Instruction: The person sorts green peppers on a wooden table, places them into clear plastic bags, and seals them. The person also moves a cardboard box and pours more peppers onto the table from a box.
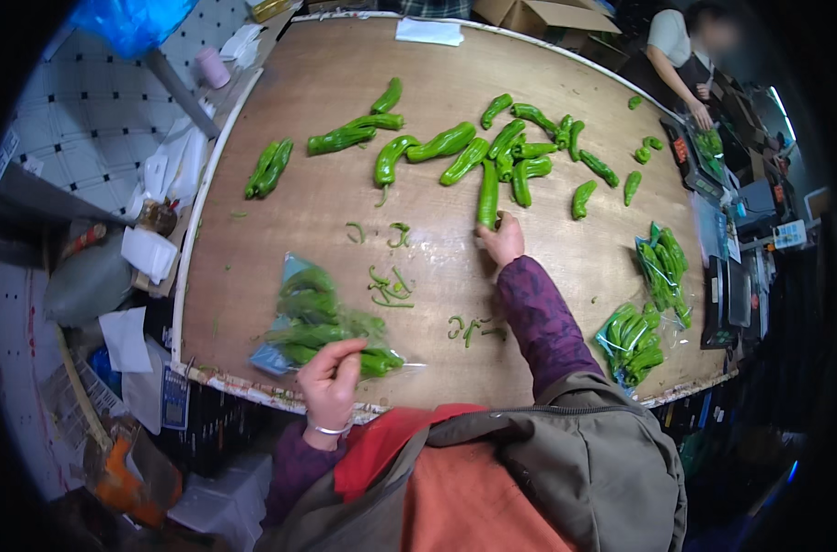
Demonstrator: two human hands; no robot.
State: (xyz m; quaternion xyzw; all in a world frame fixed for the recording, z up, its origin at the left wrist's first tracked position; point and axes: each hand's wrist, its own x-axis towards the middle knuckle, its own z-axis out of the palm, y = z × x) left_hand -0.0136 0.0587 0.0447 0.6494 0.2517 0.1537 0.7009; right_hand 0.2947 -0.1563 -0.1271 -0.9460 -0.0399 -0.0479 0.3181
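Observation:
My right hand (503,239) grips the near end of a long green pepper (488,193), which points away from me toward a loose group of green peppers (506,146). Bent over the near edge of an open plastic bag of green peppers (308,314), my left hand (332,383) has thumb and forefinger pinched at the clear film. More peppers (342,138) lie singly and in small clusters across the far half of the table. Small piles of cut green stems (391,286) rest between the bag and my right arm. Two filled bags of peppers (632,341) lie at the right.
The wooden table (321,214) has a raised pale rim. Along its right side stand black scales (727,300), and a co-worker (673,58) handles a bag of peppers there. A white paper (428,32) lies at the far edge, with cardboard boxes (546,17) beyond.

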